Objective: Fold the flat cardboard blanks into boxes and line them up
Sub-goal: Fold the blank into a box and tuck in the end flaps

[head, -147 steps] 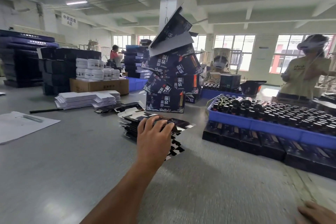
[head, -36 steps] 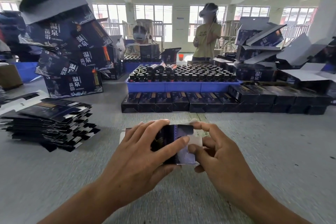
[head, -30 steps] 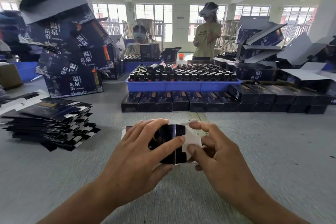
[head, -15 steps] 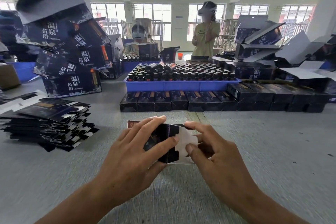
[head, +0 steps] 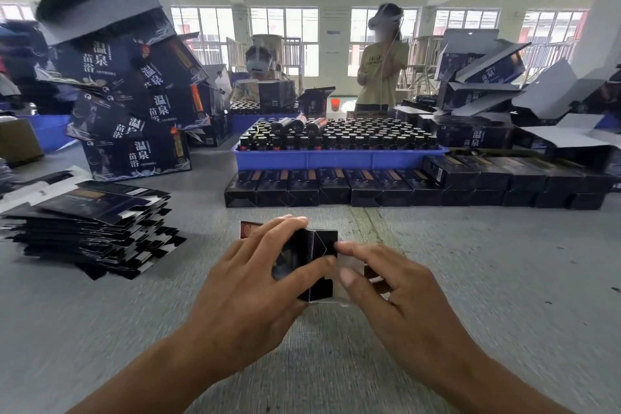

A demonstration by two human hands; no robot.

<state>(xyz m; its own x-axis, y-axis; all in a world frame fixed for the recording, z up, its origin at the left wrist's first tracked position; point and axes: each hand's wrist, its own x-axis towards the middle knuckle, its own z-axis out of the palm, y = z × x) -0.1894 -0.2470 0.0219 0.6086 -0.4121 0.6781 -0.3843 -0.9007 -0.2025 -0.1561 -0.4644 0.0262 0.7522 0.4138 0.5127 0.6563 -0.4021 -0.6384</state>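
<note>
Near the grey table's (head: 504,296) front edge, short of the row of finished boxes (head: 369,186), a half-formed box (head: 317,265) sits between both hands. The left hand (head: 248,286) wraps its body, fingers over the top and thumb against the near side; the right hand (head: 400,292) pinches and presses the pale end flap at its right end. The box's long axis seems to run left to right, parallel to that row, with the open end facing right. If the flap misses its slot, it could crease or spring back. Too tight a left grip might crush the sleeve out of square. The stack of flat blanks (head: 90,228) lies left of the box, well apart.
</note>
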